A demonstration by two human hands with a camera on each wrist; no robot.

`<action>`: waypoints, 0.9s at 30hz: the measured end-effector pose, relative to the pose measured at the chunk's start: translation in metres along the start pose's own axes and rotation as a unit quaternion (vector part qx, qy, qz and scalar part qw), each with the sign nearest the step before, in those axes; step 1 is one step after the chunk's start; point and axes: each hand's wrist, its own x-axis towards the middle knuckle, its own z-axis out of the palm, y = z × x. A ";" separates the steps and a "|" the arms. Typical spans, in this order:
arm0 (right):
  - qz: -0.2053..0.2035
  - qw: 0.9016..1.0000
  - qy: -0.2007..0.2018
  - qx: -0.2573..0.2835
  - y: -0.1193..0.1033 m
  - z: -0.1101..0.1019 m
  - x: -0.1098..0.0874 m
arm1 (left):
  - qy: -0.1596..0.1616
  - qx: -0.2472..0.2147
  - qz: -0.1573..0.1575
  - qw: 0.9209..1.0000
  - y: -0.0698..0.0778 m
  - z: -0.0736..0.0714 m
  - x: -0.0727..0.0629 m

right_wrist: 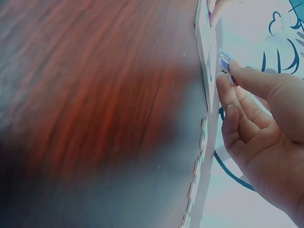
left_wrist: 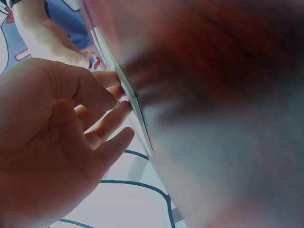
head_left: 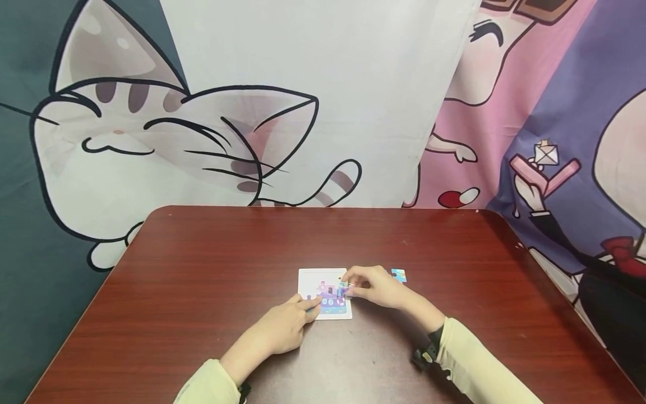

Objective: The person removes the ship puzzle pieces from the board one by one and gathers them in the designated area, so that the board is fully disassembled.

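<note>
A square white puzzle board with a pink, purple and blue picture lies on the table in the head view. My left hand rests its fingers on the board's lower left part, and the left wrist view shows them along the edge. Thumb and fingers of my right hand pinch a small jigsaw piece at the board's right side. That piece stands tilted off the board in the right wrist view. How much of the picture lies under the fingers cannot be told.
Beyond my right hand lies a blue and yellow jigsaw piece, partly hidden by that hand. The right wrist view shows a row of thin pieces edge-on. The reddish-brown table ends at a cartoon cloth backdrop.
</note>
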 end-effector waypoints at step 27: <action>0.048 0.998 -0.011 -0.032 0.013 -0.008 -0.023 | -0.001 -0.019 -0.002 1.000 -0.003 0.001 0.000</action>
